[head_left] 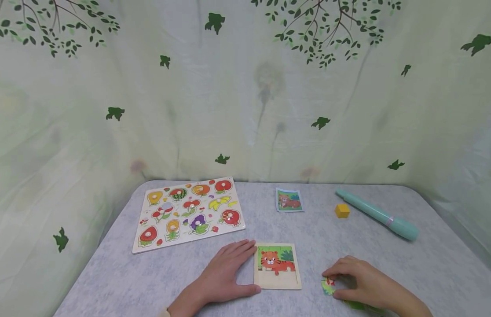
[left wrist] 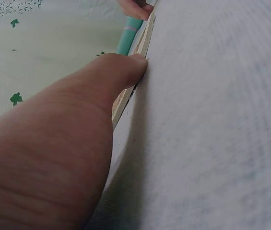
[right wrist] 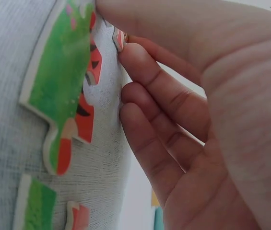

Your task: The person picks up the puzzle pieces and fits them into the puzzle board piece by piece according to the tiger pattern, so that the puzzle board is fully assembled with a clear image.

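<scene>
Pinching, it seems, a green-and-red jigsaw piece, the right hand lies toward the right edge of the table; left hand, thumb spread, touches the left edge of the pale tiger board

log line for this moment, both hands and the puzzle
left hand: touching puzzle board | right hand: pinching puzzle piece | tiger picture: incomplete, bottom bare

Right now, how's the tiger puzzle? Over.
Left hand touching tiger puzzle; near strip bare. Right hand pinching green piece. Yellow block farther back, not in the way.
</scene>
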Demonstrator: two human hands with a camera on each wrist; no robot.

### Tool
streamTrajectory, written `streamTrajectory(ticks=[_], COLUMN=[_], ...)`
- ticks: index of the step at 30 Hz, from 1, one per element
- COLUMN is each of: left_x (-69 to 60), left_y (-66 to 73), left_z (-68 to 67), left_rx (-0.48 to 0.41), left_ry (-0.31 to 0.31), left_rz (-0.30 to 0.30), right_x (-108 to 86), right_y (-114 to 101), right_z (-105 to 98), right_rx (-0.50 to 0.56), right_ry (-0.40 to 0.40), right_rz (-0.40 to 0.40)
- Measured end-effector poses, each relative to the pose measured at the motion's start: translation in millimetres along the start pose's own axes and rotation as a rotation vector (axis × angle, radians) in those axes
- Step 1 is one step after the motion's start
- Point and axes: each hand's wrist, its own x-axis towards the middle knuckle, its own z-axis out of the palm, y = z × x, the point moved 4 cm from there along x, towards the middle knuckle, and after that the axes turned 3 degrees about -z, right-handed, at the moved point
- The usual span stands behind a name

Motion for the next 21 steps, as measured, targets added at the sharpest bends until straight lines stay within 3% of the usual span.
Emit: streamTrajectory(ticks=[7, 21], left_x=[-0.6, -0.2], left_y=[0.5, 0.4], left_z=[-0.1, 0.3], left_rx=[0.004, 0.008], left_ry=[0.003, 0.005], left_rz=[0.002, -0.001], right_x=[2.2, 6.7], right_y=[1.1, -4.0], right_z=[0.8, -0.2], right_rx=[0.025, 0.001], right_ry=[-0.032, -0.044], right_rz=[0.094, 0.144])
